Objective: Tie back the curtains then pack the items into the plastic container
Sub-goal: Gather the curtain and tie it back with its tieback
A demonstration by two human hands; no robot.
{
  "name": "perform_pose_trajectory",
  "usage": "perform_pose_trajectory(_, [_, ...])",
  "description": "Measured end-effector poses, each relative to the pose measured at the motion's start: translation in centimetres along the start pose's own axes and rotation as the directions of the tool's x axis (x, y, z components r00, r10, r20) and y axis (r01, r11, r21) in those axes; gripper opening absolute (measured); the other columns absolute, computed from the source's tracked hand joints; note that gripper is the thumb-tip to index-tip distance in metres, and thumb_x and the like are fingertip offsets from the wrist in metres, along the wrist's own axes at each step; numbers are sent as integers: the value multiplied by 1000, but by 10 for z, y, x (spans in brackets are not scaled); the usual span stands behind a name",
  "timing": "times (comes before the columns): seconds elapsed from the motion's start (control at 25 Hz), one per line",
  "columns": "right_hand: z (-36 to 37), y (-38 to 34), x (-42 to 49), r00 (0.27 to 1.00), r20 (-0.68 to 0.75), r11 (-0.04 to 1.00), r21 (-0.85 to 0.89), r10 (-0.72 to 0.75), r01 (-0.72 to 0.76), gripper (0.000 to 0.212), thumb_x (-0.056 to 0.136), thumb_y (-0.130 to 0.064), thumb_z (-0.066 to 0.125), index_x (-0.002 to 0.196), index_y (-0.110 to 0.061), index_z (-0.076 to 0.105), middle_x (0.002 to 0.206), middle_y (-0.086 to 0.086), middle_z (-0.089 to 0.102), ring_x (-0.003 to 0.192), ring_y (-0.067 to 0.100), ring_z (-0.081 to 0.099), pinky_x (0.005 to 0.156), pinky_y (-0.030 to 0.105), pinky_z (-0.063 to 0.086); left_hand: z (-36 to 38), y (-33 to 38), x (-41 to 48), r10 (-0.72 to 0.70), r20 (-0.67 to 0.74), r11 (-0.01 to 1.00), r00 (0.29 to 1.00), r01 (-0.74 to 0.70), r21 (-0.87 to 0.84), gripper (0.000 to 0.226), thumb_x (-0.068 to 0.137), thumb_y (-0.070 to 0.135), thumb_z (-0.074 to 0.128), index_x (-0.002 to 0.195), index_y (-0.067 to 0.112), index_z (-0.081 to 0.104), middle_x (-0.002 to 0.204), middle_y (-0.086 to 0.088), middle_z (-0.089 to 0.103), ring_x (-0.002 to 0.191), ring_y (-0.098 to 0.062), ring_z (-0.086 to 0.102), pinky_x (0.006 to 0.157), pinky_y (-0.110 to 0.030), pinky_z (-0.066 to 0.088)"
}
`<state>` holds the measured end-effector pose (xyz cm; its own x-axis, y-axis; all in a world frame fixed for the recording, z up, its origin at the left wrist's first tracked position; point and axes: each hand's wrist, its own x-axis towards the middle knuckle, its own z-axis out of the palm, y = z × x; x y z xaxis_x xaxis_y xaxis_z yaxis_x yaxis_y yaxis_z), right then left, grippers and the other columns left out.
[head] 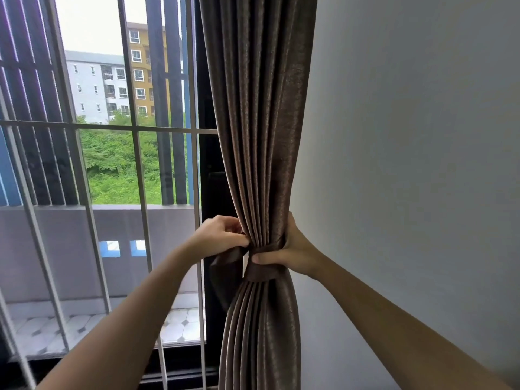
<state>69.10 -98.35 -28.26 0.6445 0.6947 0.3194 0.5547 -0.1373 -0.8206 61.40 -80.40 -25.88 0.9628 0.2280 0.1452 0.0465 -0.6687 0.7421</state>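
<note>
A brown pleated curtain [259, 122] hangs gathered at the window's right edge, against the white wall. A matching brown tie-back band [263, 273] wraps its waist. My right hand [292, 253] grips the curtain from the right, thumb pressed across the band at the front. My left hand [222, 232] pinches the loose end of the band [228, 256] at the curtain's left edge, fingers curled. The plastic container and the items are out of view.
A barred window [135, 128] fills the left side, with a black frame [208, 164] beside the curtain. A tiled balcony [180, 325] lies outside. A plain white wall [408, 136] fills the right.
</note>
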Motion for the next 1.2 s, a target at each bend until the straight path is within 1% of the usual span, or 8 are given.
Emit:
perform_pose_trajectory(0.16, [-1, 0, 0, 1000, -7, 1000, -19, 4, -4, 97, 60, -27, 86, 136, -25, 24, 130, -3, 45, 116, 16, 50, 97, 37, 50, -25, -7, -2, 30, -95, 987, 995, -45, -154, 36, 60, 31, 72, 75, -1, 62, 72, -7, 59, 65, -15, 55, 60, -26, 43])
perform_pose_trajectory(0.4, [5, 9, -2, 997, 5, 995, -70, 73, -73, 82, 65, -36, 83, 134, -23, 40, 110, -16, 55, 99, 8, 58, 91, 29, 52, -7, -28, 6, 227, -271, 885, 936, -83, 457, 24, 78, 27, 71, 65, 22, 52, 64, 3, 58, 62, -17, 54, 52, -26, 38])
perform_pose_trajectory(0.56, [10, 10, -9, 997, -25, 990, -119, 79, -82, 76, 69, -39, 80, 133, -22, 41, 112, -12, 56, 102, 12, 59, 90, 28, 52, 10, -44, 5, 255, -181, 843, 950, -126, 524, 15, 87, 28, 63, 100, 22, 65, 87, 3, 69, 75, -14, 62, 63, -24, 48])
perform_pose_trajectory(0.68, [3, 11, -17, 998, 5, 993, -102, 60, -59, 74, 72, -39, 78, 133, -23, 41, 121, -8, 56, 108, 12, 58, 93, 27, 51, 0, -37, -9, 281, -109, 824, 954, -181, 537, 12, 87, 28, 62, 89, 16, 65, 73, 4, 62, 64, -14, 57, 53, -17, 38])
perform_pose_trajectory(0.76, [0, 14, -27, 999, -52, 996, -93, 8, -13, 68, 71, -43, 74, 130, -29, 43, 123, -11, 54, 110, 6, 55, 90, 15, 48, -2, -39, -28, 308, -89, 790, 947, -203, 579, 15, 87, 32, 62, 80, 18, 59, 64, 6, 58, 58, -11, 56, 53, -18, 39])
perform_pose_trajectory(0.88, [-2, 14, -41, 996, -90, 1000, -24, -18, 16, 55, 70, -27, 62, 119, -44, 43, 117, -20, 51, 110, -3, 52, 90, 7, 43, -5, -32, -57, 371, -107, 794, 923, -256, 552, 26, 85, 34, 64, 66, 20, 53, 51, 9, 54, 49, -12, 54, 48, -15, 37])
perform_pose_trajectory(1.0, [-3, 14, -39, 999, -19, 995, 91, 32, -30, 64, 60, -7, 50, 111, -46, 48, 118, -18, 53, 115, 2, 52, 99, 26, 45, -1, -3, -67, 466, -52, 800, 883, -396, 451, 36, 84, 31, 65, 55, 28, 44, 43, 15, 48, 53, -2, 55, 50, -10, 37])
perform_pose_trajectory(1.2, [-9, 12, -29, 997, 67, 988, 150, 32, -42, 68, 66, 8, 44, 124, -28, 50, 123, -6, 55, 114, 3, 53, 88, 20, 51, 36, 11, -48, 433, -70, 851, 899, -382, 360, 28, 89, 30, 55, 72, 8, 59, 62, -2, 62, 56, -12, 56, 55, -17, 44])
